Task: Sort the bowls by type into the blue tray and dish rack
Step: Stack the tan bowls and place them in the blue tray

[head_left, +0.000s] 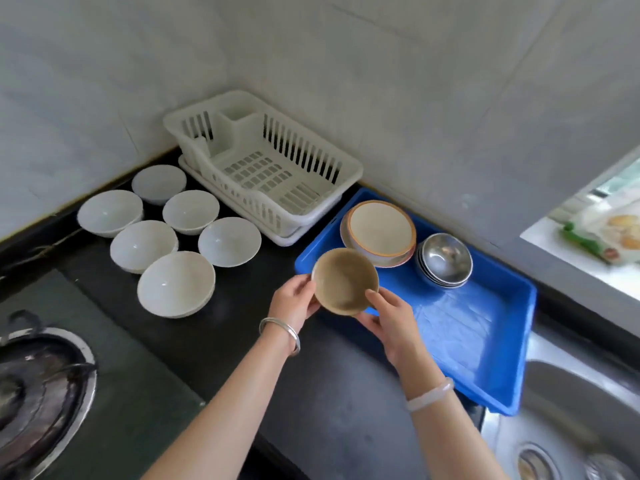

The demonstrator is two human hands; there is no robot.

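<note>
A tan bowl (344,280) is held in the air over the near left corner of the blue tray (485,327). My left hand (294,299) grips its left rim and my right hand (391,318) grips its right rim from below. In the tray's far part sit stacked orange-rimmed bowls (381,233) and a stack of steel bowls (445,259). The white dish rack (349,164) stands in the corner with nothing in it. Several white bowls (176,284) sit on the dark counter left of the rack.
A gas burner (38,389) lies at the lower left. A steel sink (571,410) sits at the lower right, beyond the tray. Tiled walls meet behind the rack. A window sill with a food packet (602,233) is at the right.
</note>
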